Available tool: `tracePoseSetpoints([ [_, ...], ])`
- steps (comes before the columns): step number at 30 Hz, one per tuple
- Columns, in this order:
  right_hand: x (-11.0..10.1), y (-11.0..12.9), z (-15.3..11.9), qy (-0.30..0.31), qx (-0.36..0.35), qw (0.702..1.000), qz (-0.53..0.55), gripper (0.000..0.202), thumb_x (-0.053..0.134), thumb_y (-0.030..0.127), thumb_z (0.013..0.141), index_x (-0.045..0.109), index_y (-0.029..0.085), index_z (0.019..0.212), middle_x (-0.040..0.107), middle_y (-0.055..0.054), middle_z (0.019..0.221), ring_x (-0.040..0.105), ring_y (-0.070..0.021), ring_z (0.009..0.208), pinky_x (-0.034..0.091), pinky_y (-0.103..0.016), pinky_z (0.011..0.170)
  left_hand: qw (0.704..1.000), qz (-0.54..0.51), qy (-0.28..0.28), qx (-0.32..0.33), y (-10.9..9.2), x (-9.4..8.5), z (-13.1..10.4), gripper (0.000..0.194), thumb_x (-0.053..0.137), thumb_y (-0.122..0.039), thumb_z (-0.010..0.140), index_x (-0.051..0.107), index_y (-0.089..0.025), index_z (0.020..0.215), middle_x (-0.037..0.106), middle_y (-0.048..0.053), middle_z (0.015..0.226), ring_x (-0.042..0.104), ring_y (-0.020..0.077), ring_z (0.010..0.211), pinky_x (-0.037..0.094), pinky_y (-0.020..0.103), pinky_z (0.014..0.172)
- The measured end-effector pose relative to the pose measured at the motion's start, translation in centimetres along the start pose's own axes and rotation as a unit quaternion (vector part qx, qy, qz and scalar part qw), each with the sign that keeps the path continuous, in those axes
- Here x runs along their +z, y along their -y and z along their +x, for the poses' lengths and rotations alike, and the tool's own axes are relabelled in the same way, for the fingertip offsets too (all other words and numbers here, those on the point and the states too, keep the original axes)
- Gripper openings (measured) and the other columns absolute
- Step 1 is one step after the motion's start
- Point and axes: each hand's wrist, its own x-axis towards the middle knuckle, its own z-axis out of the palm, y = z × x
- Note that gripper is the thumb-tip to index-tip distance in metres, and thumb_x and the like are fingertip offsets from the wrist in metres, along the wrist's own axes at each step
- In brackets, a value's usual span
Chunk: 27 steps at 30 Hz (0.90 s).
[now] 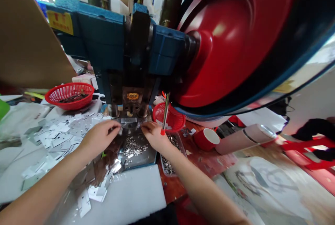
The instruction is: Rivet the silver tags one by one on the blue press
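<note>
Under a blue press (102, 31), both hands are at the die block (129, 121). My left hand (101, 136) is on its left side, thumb and fingers pinched together near a small shiny spot; what they hold is too small to name. My right hand (155, 136) is curled to the right of the die, fingertips bent downward, their grip hidden. Between my wrists, small silvery metal bits (134, 147) lie scattered on the dark press base (146, 159). A heap of flat metal plates (57, 134) spreads to the left of my left hand.
A large red flywheel (230, 36) fills the upper right. A red-tipped rod (165, 115) stands by my right hand. Red baskets (49, 97) flank the press. A clear box (169, 175) of metal bits, red cup (201, 141), thermos (235, 143) and white foam (136, 197) are nearby.
</note>
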Motion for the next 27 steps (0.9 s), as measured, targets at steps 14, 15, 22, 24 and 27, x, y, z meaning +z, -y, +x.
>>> tracePoseSetpoints([
  [14,-0.4,-1.7,-3.5,0.126,0.004,0.974,-0.191,0.020,0.053,0.024,0.088,0.070,0.027,0.098,0.069,0.000,0.098,0.061,-0.0150,0.093,0.043,-0.023,0.083,0.993,0.042,0.108,-0.016,1.5,2.1,-3.6,0.017,0.052,-0.040,0.075,0.061,-0.026,0.078,0.064,0.001,0.083,0.059,0.0201,0.076,0.040,0.030,0.067],
  [15,-0.3,-1.6,-3.5,0.131,-0.005,0.972,-0.195,0.020,0.053,0.025,0.089,0.070,0.028,0.098,0.068,0.000,0.098,0.061,-0.0149,0.094,0.043,-0.023,0.083,0.992,0.030,0.117,-0.021,1.4,2.2,-3.7,0.017,0.052,-0.040,0.076,0.061,-0.026,0.077,0.064,0.001,0.081,0.059,0.0195,0.075,0.040,0.029,0.066],
  [22,0.5,-0.9,-2.9,0.156,-0.049,0.945,-0.284,0.016,0.054,0.025,0.087,0.069,0.024,0.083,0.065,-0.004,0.088,0.057,-0.0194,0.092,0.041,-0.029,0.079,0.995,-0.010,0.098,-0.016,1.0,2.4,-4.1,0.021,0.050,-0.043,0.078,0.061,-0.025,0.079,0.065,0.000,0.084,0.060,0.0194,0.078,0.041,0.029,0.069],
  [24,0.8,-0.7,-3.0,0.154,-0.053,0.939,-0.301,0.014,0.055,0.023,0.086,0.068,0.021,0.081,0.064,-0.006,0.087,0.057,-0.0204,0.087,0.041,-0.031,0.078,0.995,-0.012,0.091,-0.026,0.9,2.3,-4.2,0.022,0.049,-0.044,0.079,0.061,-0.026,0.080,0.066,-0.001,0.084,0.061,0.0191,0.078,0.042,0.029,0.069],
  [27,1.1,-0.7,-3.2,0.143,-0.049,0.936,-0.317,0.013,0.055,0.022,0.086,0.066,0.020,0.080,0.063,-0.006,0.086,0.057,-0.0203,0.084,0.041,-0.032,0.076,0.995,-0.019,0.089,-0.046,0.7,2.0,-4.4,0.023,0.048,-0.046,0.080,0.061,-0.027,0.083,0.067,-0.002,0.083,0.061,0.0187,0.077,0.042,0.029,0.068],
])
